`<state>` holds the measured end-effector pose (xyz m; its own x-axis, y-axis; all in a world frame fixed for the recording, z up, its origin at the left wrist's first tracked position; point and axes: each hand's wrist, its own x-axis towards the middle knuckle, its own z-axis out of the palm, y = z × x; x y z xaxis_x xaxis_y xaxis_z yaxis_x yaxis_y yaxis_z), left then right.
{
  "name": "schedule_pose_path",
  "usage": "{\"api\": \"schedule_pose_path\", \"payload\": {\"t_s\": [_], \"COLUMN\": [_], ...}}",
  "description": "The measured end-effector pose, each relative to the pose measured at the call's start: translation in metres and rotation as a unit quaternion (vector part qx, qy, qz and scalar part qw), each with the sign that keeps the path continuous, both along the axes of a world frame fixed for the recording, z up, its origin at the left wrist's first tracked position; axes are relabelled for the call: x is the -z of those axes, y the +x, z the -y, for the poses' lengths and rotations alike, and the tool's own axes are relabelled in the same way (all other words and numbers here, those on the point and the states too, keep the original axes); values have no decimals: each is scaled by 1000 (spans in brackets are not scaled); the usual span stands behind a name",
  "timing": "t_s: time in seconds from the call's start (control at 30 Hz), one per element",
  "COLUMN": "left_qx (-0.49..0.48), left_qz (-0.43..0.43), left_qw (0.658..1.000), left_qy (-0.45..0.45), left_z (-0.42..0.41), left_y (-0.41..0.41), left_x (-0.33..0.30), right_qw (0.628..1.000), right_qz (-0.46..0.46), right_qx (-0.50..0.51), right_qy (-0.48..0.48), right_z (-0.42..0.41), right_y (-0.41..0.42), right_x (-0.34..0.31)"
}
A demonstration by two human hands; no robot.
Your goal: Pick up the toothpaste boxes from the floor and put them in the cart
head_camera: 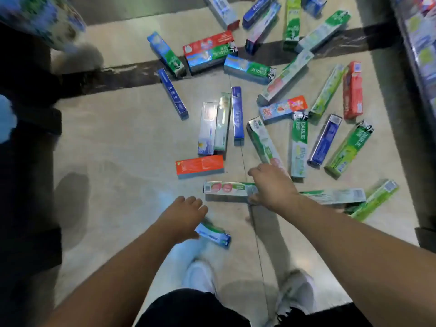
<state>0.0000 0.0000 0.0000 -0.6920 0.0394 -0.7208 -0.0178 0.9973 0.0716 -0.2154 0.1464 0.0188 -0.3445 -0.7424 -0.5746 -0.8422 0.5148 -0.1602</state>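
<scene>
Many toothpaste boxes [254, 69] scattered over the pale tiled floor [122, 142], crossed by a dark band. Left hand [181, 217] low over the floor, curled round a small blue-and-green box [215, 234], blurred; right hand [273, 185] further forward, fingers [253, 197] touching the end of a white-and-green box [226, 188] lying flat, an orange box [200, 165] just beyond. White shoes [200, 276] at the bottom, stocked shelf [420, 43] along the right edge.

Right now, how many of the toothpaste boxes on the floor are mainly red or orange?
3: the orange box near centre, just beyond the hands; the red box by the shelving at far right; the red box in the far pile. Others show only red patches; more may be hidden.
</scene>
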Motion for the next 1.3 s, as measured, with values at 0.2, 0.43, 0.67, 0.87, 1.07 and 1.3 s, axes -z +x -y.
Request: {"api": "schedule_pose_path", "payload": {"t_s": [0.2,0.43,0.67,0.87,1.07,1.3], "left_qx": [110,-129,-432,-471,-391,-229], "left_qz": [48,0,-15,-63,-112,-161], "left_qw": [993,991,899,867,897,939], "left_qy": [0,-25,68,147,175,200], "left_z": [-12,0,29,31,25,-18], "left_y": [6,-5,-26,-75,-116,-163], "left_x": [88,65,-109,-347,-576,-744], "right_qw": [995,997,937,878,847,774], "right_qz": [6,-17,140,185,167,119], "right_qx": [-75,-10,319,438,488,574], "right_qy": [62,76,27,-53,-130,-237], "right_z": [3,6,-9,-12,-35,-107], "right_y": [4,19,6,-10,-10,19], "right_x": [84,80,-87,-316,-539,-708]}}
